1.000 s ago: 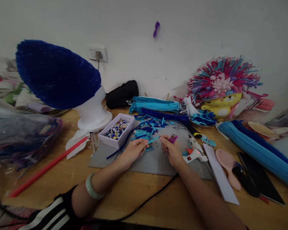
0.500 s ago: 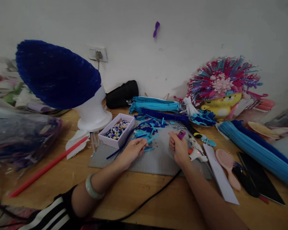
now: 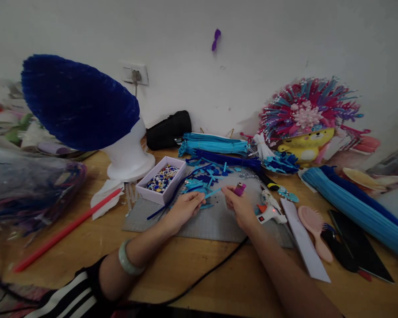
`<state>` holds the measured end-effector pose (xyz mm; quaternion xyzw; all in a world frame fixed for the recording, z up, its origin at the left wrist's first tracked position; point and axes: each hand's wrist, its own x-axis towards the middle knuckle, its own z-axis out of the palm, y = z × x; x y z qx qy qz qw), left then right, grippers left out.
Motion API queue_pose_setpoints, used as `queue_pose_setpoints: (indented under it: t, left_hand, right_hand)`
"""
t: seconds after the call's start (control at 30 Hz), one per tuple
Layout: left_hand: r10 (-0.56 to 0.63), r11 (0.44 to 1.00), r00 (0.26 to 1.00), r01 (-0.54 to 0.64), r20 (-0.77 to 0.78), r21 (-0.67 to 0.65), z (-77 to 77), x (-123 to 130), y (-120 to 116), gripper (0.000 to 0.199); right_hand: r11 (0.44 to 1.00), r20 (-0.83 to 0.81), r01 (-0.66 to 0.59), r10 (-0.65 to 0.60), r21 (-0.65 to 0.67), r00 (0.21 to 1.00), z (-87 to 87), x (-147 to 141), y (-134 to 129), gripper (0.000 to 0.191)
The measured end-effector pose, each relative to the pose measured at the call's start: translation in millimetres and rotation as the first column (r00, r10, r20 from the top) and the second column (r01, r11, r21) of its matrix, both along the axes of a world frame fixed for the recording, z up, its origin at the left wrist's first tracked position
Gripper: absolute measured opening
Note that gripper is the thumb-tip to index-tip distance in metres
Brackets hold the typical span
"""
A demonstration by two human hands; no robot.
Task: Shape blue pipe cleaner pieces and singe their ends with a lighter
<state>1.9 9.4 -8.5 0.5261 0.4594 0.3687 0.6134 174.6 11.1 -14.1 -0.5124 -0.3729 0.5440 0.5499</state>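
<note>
Pinching a light-blue strip [image 3: 213,193] over the grey mat [image 3: 215,225], the left hand [image 3: 185,210] steadies it while the right hand [image 3: 238,206], clasping a purple lighter [image 3: 240,189], touches its far end; tip-shaping, I'd judge, the next move wanting a steady pinch

Forearms [image 3: 159,234] forward, left hand [image 3: 187,208] with pinched fingers [image 3: 199,198], right hand [image 3: 240,207] curled, near but apart.

A glue gun [image 3: 274,215] and bead box [image 3: 148,194] suggest a craft workshop.
</note>
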Motion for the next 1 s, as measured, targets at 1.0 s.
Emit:
queue_pose_setpoints:
  t: [1.0]
  left_hand:
    - [-0.024,0.999,1.000,0.024,0.012,-0.040,-0.3,0.1,-0.5,0.050]
  right_hand:
    - [0.999,-0.010,-0.042,0.042,-0.004,0.999,3.1,-3.8,-3.2,0.045]
